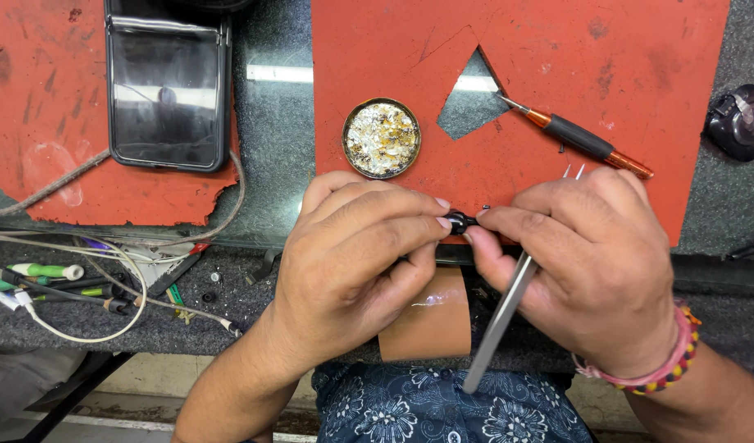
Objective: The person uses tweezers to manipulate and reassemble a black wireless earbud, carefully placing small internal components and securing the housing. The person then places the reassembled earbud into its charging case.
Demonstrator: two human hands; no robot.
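My left hand (356,254) and my right hand (586,262) meet at the front edge of the red mat (639,74). Between their fingertips sits a small black part (459,220), pinched from both sides. My right hand also holds metal tweezers (501,316); their body runs down under the palm and two thin tips show above the knuckles. Most of the small part is hidden by my fingers.
A round tin of solder dross (382,138) sits on the mat above my left hand. An orange and black screwdriver (578,139) lies at the upper right. A dark phone (168,86) rests on another red mat at the left. Cables and tools (73,283) crowd the left edge.
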